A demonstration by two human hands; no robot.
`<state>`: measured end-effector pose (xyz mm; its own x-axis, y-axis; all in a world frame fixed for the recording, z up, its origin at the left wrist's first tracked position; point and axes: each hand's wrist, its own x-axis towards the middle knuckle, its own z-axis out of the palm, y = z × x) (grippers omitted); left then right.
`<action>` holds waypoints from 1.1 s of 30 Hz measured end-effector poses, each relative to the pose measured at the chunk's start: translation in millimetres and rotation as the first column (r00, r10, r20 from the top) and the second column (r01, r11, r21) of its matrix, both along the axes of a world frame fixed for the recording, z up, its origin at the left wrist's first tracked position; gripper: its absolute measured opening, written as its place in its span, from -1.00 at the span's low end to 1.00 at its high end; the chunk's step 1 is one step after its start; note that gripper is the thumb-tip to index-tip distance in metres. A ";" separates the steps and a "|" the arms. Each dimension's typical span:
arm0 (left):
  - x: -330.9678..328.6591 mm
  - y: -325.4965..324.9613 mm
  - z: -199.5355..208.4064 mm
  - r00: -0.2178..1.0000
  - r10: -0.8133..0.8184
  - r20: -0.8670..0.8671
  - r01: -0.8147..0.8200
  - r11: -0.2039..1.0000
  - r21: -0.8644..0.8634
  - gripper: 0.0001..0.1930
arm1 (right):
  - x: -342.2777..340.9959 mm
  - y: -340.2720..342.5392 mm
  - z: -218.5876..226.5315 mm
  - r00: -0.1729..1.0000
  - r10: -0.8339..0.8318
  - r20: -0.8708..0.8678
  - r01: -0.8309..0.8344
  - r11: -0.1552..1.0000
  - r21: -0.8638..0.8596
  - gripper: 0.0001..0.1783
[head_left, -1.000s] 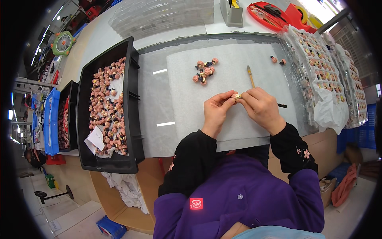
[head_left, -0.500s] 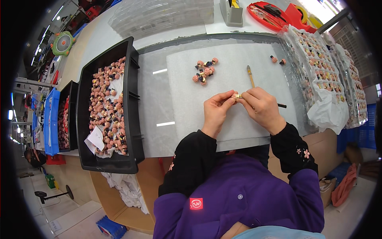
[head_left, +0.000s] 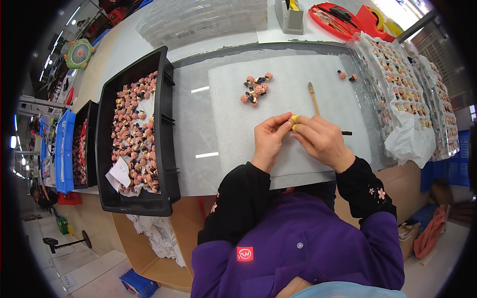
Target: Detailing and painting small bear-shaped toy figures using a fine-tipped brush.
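My left hand [head_left: 271,140] is closed in a pinch over the white sheet [head_left: 238,139]. A small piece, mostly hidden by the fingers, sits at its fingertips. My right hand [head_left: 324,142] meets it there, fingers bent and closed; two yellow spots [head_left: 294,119] show at its fingertips, and I cannot tell whether they are finger covers or part of the piece. A slim stick with a dark end [head_left: 346,133] pokes out behind the right hand. Beyond it lies a thin brush-like tool with a tan handle [head_left: 313,98]. Several small pink and navy knobbly figurines [head_left: 256,90] are heaped farther off.
At left stands a black bin [head_left: 166,129] full of similar figurines, with a blue bin [head_left: 64,149] past it. Two more figurines [head_left: 347,75] lie at right beside filled clear trays [head_left: 397,74]. Stacked clear boxes [head_left: 198,22], a tape dispenser [head_left: 289,19] and a red dish [head_left: 330,30] line the back.
The right hand's fingers have turned and shifted slightly left, and yellow now shows at their tips. The dark stick end has drawn closer to that hand. The left hand stays put.
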<state>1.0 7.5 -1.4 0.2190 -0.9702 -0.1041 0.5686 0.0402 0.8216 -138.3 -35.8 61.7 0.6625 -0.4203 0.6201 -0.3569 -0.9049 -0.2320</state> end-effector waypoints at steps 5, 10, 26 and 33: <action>4.2 -0.4 4.8 0.998 0.037 -0.057 -0.037 0.999 0.010 -0.76 | -18.2 -4.5 -0.9 0.999 0.032 -0.010 -0.029 0.975 0.219 -0.85; 4.9 -1.4 9.1 0.996 -0.011 -0.084 0.011 1.000 -0.002 -0.74 | -44.9 -34.8 -19.8 0.887 -0.459 0.045 0.441 0.874 0.205 -0.82; 5.4 -0.6 6.5 0.989 -0.065 -0.133 0.061 0.997 -0.036 -0.72 | -5.3 -9.2 -21.7 0.968 0.020 0.249 -0.118 0.917 0.382 -0.70; 0.8 -3.1 7.6 0.996 -0.087 -0.010 0.087 0.996 0.007 -0.72 | -5.7 -10.3 -29.9 0.950 -0.048 0.308 -0.069 0.931 0.358 -0.74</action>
<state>1.8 4.4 6.2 0.1331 -0.9846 -0.1131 0.5777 -0.0156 0.8161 -144.0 -46.0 31.9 0.4699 -0.6473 0.6001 -0.2056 -0.7414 -0.6387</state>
